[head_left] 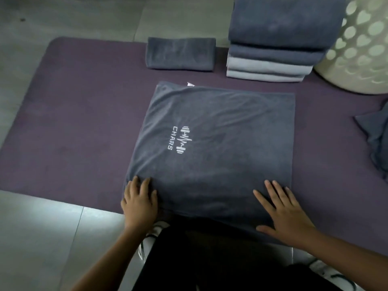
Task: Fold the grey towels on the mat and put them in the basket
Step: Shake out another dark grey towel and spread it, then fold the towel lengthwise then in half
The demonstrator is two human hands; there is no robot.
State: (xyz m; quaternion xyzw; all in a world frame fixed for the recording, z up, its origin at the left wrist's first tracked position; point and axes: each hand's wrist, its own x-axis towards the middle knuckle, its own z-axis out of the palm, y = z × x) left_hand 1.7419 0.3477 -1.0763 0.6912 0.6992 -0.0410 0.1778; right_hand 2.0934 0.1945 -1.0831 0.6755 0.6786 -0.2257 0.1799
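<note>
Nearest: left hand [139, 203] at the near-left corner of the spread grey towel [212, 152], fingers bent onto the cloth edge — whether they pinch the fabric or only press it cannot be told. Right hand [282, 213] lies flat on the towel near its near-right corner, fingers straight and spread, nothing grasped.

Towel lies mid-mat on the purple mat [73, 133], roughly square, near edge hanging just past the mat's near edge toward the person's dark trousers [210, 259]. White logo [181, 139] with the letters CHARS sits left of the towel's centre. A small white tag [190, 84] shows at the far edge.

Right edge of view: a crumpled grey towel [375, 135], partly cut off.

Far side — a small folded towel [181, 53] lies on the mat's far edge; just right of it, a stack of folded towels [277, 43], dark ones on top, pale ones below. Cream perforated basket [361, 49] stands at far right, touching or just beside the stack.
</note>
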